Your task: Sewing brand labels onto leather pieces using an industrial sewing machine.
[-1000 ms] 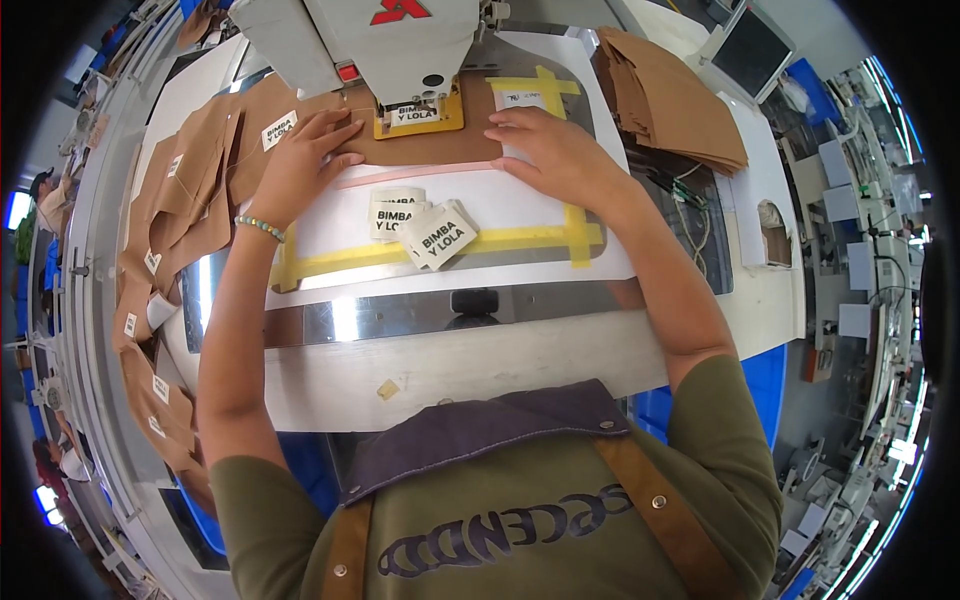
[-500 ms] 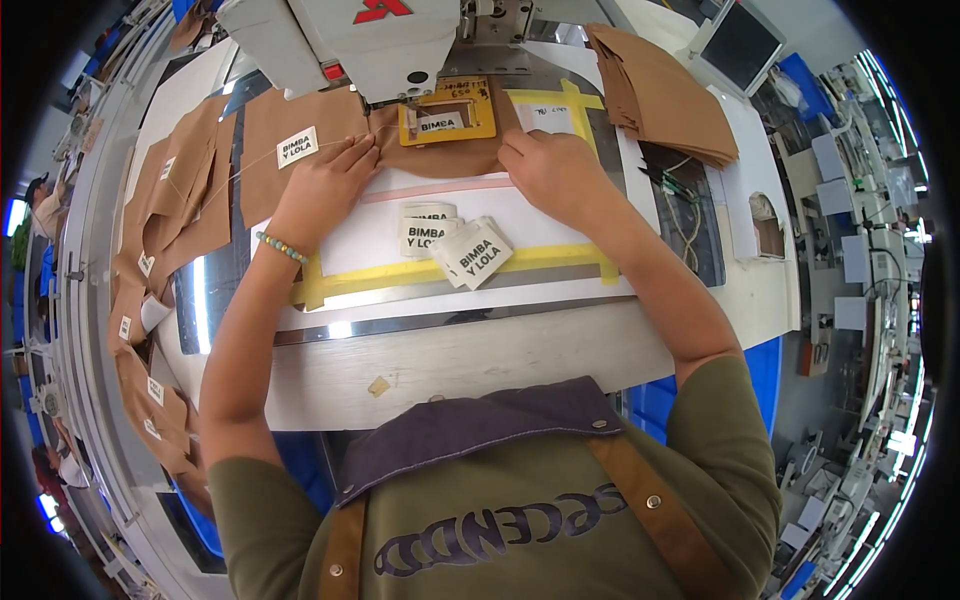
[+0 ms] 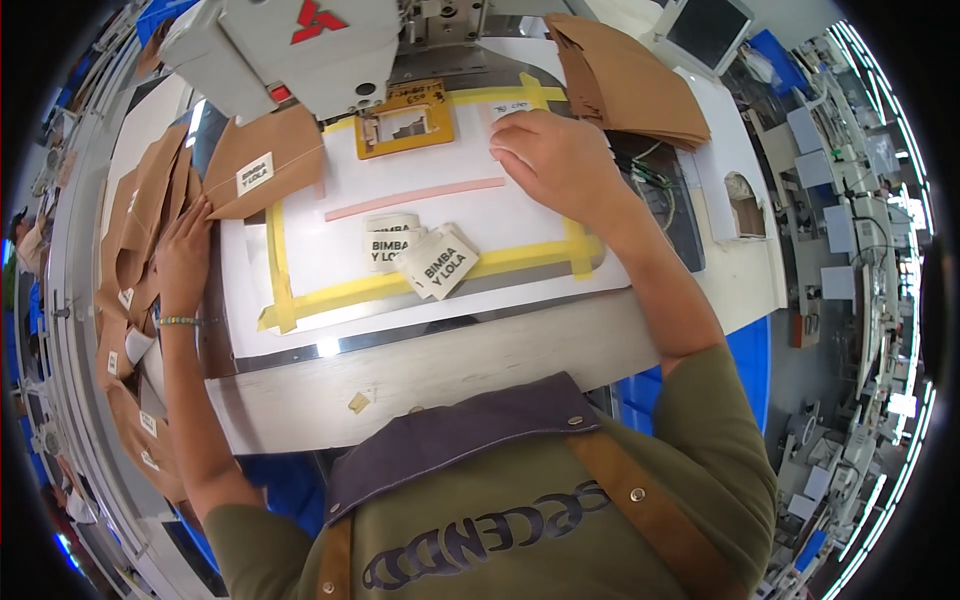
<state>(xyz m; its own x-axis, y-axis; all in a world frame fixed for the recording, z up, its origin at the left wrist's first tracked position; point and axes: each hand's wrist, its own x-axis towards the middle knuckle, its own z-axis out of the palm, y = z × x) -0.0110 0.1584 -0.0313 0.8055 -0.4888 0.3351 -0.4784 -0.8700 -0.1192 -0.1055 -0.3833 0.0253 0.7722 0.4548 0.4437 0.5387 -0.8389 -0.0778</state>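
Left grip point(image 3: 185, 262): fingertips at corner of labelled brown panel point(image 3: 288, 150); whether pinched, cannot tell. Panel lies left of yellow frame point(image 3: 405, 146). Right grip point(image 3: 550, 165) empty, loosely curled above white sheet point(image 3: 310, 240). Yellow tape point(image 3: 340, 297) presumably keeps sheet flat. Blue bin point(image 3: 742, 385) below worktop point(image 3: 300, 402); contents hidden.

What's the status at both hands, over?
Left hand beside brown piece, grip unclear. Right hand curled over sheet. Labels on sheet, near side of yellow frame.
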